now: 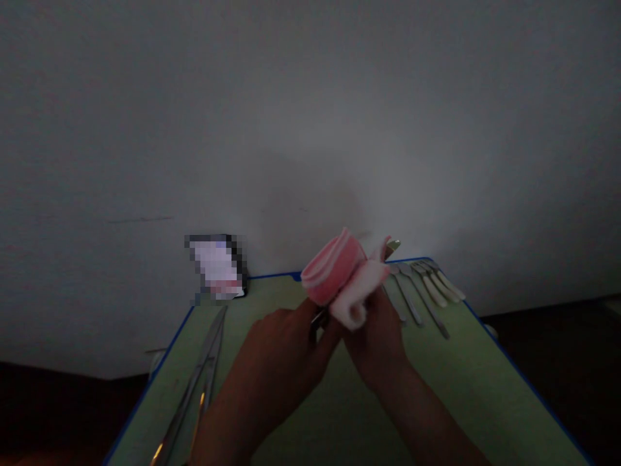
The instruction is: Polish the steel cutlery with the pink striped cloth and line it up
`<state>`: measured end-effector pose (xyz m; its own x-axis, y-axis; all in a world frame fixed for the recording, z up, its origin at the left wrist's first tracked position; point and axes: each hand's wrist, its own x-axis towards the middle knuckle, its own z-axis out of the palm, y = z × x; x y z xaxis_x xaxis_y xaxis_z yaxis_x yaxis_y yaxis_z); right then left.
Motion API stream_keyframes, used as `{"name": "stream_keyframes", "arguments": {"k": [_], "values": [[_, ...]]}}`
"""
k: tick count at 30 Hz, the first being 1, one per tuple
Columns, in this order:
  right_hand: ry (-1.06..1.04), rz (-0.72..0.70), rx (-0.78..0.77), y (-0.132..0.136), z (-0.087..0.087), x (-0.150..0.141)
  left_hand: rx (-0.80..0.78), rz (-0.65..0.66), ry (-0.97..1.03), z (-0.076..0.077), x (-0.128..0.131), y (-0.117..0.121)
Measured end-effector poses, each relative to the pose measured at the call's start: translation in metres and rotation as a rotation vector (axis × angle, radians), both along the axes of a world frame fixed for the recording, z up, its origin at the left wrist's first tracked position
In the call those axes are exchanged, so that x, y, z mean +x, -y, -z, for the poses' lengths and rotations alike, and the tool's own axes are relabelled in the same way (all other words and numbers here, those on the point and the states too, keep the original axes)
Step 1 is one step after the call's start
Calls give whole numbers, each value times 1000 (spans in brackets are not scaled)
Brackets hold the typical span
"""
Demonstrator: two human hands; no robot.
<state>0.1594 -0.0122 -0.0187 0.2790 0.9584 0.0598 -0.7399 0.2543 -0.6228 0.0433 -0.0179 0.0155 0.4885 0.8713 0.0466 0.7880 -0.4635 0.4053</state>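
Over the middle of the table, a pink and white cloth (334, 272) is bunched around a metal utensil (394, 246). One end of the utensil sticks out past the cloth at the upper right, and a bit of it shows by my left thumb. Most of it is covered, so its kind cannot be made out. My left hand (286, 346) is closed on the utensil at the cloth's lower left. Under the cloth's right side, my right hand (378, 340) is closed, gripping the folds; its fingertips are hidden.
The green table (320, 414) has a blue edge and stands against a grey wall (310, 116). Large tongs (194, 375) lie at the left, below a propped phone (216, 268) with a blurred screen. Several forks and spoons (427, 294) lie in a row at the right.
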Motion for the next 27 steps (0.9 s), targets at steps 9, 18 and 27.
{"name": "stream_keyframes", "arguments": {"k": [9, 18, 27], "values": [[-166, -130, 31, 9, -11, -11, -39, -48, 7, -4, -6, -5], [-111, 100, -41, -10, -3, 21, -183, 128, 62, -7, -8, 16], [-249, 152, 26, -14, -14, 51, -25, 158, 99, -19, -28, 18]]}}
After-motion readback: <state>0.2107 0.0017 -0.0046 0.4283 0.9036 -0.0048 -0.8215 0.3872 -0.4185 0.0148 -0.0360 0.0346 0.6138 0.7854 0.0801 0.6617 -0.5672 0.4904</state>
